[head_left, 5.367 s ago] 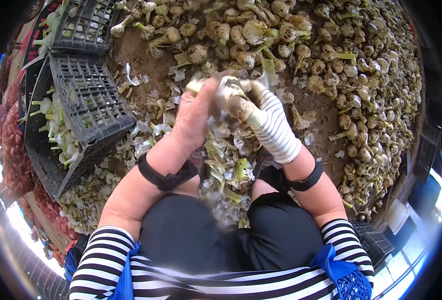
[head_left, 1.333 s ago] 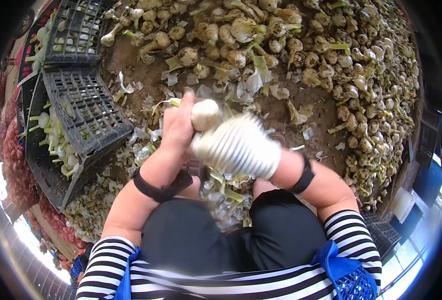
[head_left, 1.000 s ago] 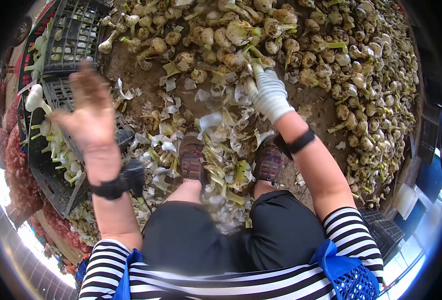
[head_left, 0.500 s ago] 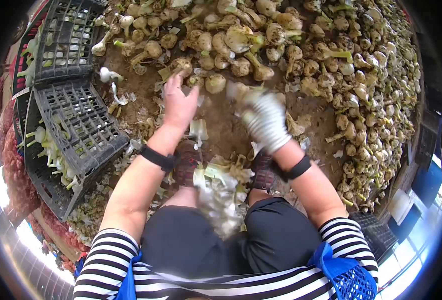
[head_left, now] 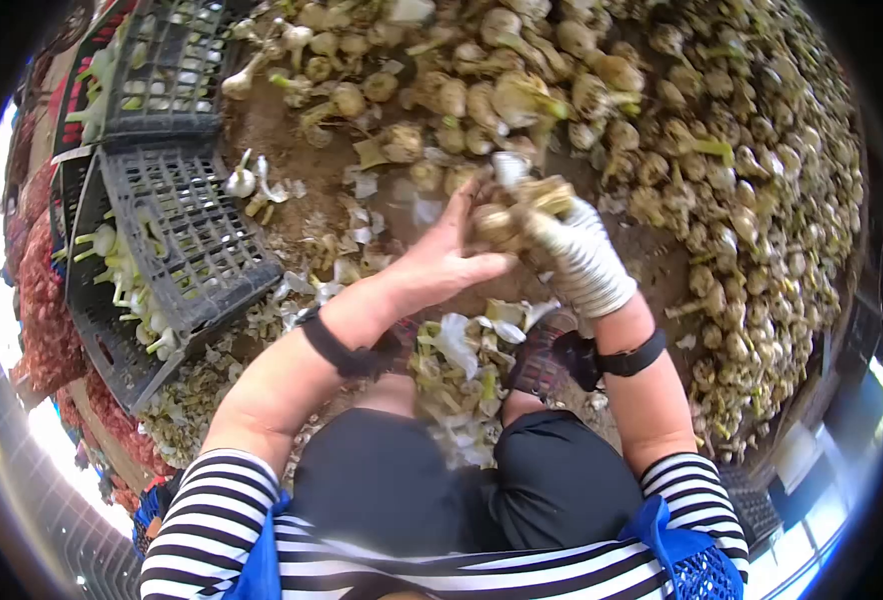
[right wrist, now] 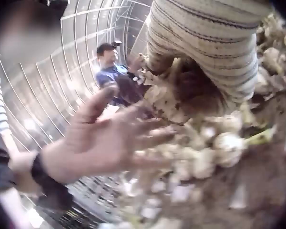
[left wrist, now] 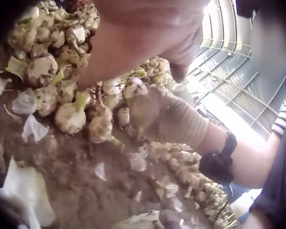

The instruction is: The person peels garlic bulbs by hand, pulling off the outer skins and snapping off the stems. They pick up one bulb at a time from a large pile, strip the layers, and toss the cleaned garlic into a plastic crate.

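Right of the black crate [head_left: 224, 303], the gloved right hand [head_left: 584, 255] grips a blurred garlic bulb [head_left: 497, 228], fingers curled round it, and there, between bulb and crate, comes the bare left hand [head_left: 447, 258], fingers spread!

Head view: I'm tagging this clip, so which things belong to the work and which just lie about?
Likely in the work:
left hand
gloved right hand
garlic bulb it holds
garlic heap
black crate

Apparently just lying about:
loose skins
red sacks
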Tool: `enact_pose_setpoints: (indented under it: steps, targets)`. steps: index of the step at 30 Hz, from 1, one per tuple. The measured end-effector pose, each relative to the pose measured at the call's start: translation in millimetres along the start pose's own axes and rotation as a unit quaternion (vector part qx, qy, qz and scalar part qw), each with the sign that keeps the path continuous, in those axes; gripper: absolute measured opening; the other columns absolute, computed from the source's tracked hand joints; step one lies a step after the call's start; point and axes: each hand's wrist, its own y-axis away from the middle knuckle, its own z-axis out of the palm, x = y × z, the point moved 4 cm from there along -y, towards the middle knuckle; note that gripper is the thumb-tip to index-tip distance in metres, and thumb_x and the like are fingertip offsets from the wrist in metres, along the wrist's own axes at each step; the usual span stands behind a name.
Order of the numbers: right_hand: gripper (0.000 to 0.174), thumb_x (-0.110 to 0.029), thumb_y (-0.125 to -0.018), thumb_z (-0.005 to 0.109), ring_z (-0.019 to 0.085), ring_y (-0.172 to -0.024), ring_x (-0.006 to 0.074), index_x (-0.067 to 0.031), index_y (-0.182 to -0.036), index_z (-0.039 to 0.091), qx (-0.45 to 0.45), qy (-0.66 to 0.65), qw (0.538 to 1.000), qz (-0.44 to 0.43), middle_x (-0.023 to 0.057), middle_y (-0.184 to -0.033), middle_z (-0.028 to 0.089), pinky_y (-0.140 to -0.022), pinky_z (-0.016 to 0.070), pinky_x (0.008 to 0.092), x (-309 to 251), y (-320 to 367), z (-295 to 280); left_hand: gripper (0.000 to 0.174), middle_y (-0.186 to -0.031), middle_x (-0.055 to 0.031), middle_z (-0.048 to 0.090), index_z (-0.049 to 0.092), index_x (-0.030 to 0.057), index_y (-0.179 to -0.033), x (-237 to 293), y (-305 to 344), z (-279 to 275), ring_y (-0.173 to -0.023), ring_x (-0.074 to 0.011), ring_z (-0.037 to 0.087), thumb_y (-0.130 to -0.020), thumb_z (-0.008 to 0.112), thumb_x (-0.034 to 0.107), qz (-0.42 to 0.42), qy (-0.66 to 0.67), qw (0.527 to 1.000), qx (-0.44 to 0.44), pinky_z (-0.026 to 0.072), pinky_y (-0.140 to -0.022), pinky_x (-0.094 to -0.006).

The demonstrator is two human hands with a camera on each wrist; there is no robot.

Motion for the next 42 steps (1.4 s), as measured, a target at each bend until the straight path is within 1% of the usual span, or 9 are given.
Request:
enact_pose_setpoints:
  steps: [4, 7, 14, 15, 18, 22, 33, 39, 42]
  targets:
    - [0.023, -0.021, -0.078, 0.067, 0.056, -0.066, 0.0096, -0.0029, -0.091, 0.063, 0.027, 0.192, 0.98, -0.051, 0.0023, -0.08, 0.065, -0.064, 0.0464, 0.0243, -22.4, 13.7, -9.6, 0.061, -0.111, -0.0047, 0.048, 0.036, 0.0081, -0.122, 12.1, 18.3, 11.6, -0.101, -0.0141, 0.05, -0.068, 0.062, -0.001, -0.069, 0.286, 0.955, 0.032, 0.0408, -0.088, -0.0265]
    - [0.029, -0.01, -0.08, 0.061, 0.057, -0.074, 0.0169, -0.0044, -0.108, 0.057, 0.239, 0.608, 0.669, -0.355, 0.008, -0.083, 0.062, -0.065, 0.046, 0.0316, -53.2, 29.4, -11.0, 0.056, -0.103, -0.0028, 0.048, 0.038, 0.008, -0.117, 17.2, 28.0, 13.3, -0.097, -0.0129, 0.048, -0.067, 0.06, -0.003, -0.054, 0.253, 0.964, 0.057, 0.0408, -0.085, -0.0261]
    - [0.053, -0.012, -0.072, 0.059, 0.054, -0.104, 0.0259, -0.0052, -0.123, 0.046, 0.095, 0.593, 0.69, -0.403, 0.0129, -0.108, 0.057, -0.099, 0.031, 0.0461, -21.5, 53.5, 50.6, 0.053, -0.098, -0.004, 0.052, 0.039, 0.0061, -0.111, 18.8, 50.7, 29.0, -0.084, -0.013, 0.054, -0.063, 0.054, -0.009, -0.025, 0.214, 0.975, 0.06, 0.0455, -0.074, -0.0247]
    - [0.054, -0.013, -0.072, 0.061, 0.055, -0.102, 0.0265, -0.0082, -0.123, 0.046, 0.145, 0.688, 0.601, -0.381, 0.0116, -0.108, 0.058, -0.097, 0.0316, 0.0462, -9.7, 41.2, 36.1, 0.052, -0.098, -0.0043, 0.052, 0.039, 0.0059, -0.11, 16.4, 51.9, 27.8, -0.084, -0.0129, 0.054, -0.063, 0.054, -0.009, -0.022, 0.228, 0.971, 0.076, 0.0452, -0.074, -0.0246]
    - [0.056, -0.018, -0.072, 0.064, 0.055, -0.094, 0.0252, -0.0123, -0.125, 0.047, 0.11, 0.388, 0.852, -0.333, 0.0043, -0.095, 0.06, -0.087, 0.036, 0.0432, -25.8, 56.5, 8.8, 0.049, -0.097, -0.0054, 0.052, 0.039, 0.0053, -0.111, 17.9, 55.4, 22.5, -0.085, -0.0126, 0.054, -0.066, 0.057, -0.004, -0.046, 0.272, 0.957, 0.091, 0.0458, -0.074, -0.0243]
    - [0.064, -0.031, -0.069, 0.066, 0.051, -0.089, 0.0215, -0.0152, -0.128, 0.046, -0.01, 0.639, 0.634, -0.435, 0.002, -0.09, 0.058, -0.083, 0.0363, 0.0367, -23.4, 75.6, 41.5, 0.051, -0.099, -0.0065, 0.054, 0.038, 0.0046, -0.114, 21.9, 58.1, 27.5, -0.087, -0.0125, 0.056, -0.07, 0.063, -0.001, -0.074, 0.274, 0.957, 0.062, 0.0479, -0.073, -0.0249]
    - [0.068, -0.039, -0.063, 0.066, 0.052, -0.083, 0.0223, -0.0133, -0.124, 0.048, -0.041, 0.74, 0.575, -0.347, 0.0024, -0.081, 0.056, -0.078, 0.0369, 0.0378, -11.3, 63.4, 47.9, 0.037, -0.101, -0.0034, 0.057, 0.051, 0.0005, -0.108, 5.4, 56.9, 27.1, -0.093, -0.01, 0.053, -0.073, 0.059, -0.003, -0.008, 0.143, 0.988, 0.061, 0.0436, -0.083, -0.0254]
    - [0.058, -0.019, -0.067, 0.062, 0.05, -0.08, 0.0228, -0.0111, -0.124, 0.049, 0.033, 0.712, 0.535, -0.453, 0.0019, -0.075, 0.052, -0.079, 0.0363, 0.038, -17.7, 58.6, 48.5, 0.027, -0.098, -0.005, 0.062, 0.058, 0.0064, -0.104, -5.1, 53.3, 8.7, -0.09, -0.0186, 0.059, -0.084, 0.056, 0.024, -0.22, 0.338, 0.915, 0.013, 0.0488, -0.08, -0.0337]
    - [0.054, -0.007, -0.07, 0.059, 0.055, -0.074, 0.0182, -0.0113, -0.123, 0.05, 0.131, 0.558, 0.705, -0.417, 0.0, -0.088, 0.058, -0.076, 0.0431, 0.0316, -21.5, 53.2, 35.2, 0.04, -0.106, -0.0087, 0.057, 0.049, 0.0028, -0.112, 0.0, 54.2, 19.3, -0.095, -0.0188, 0.056, -0.082, 0.063, 0.025, -0.185, 0.434, 0.88, 0.058, 0.0471, -0.083, -0.0359]
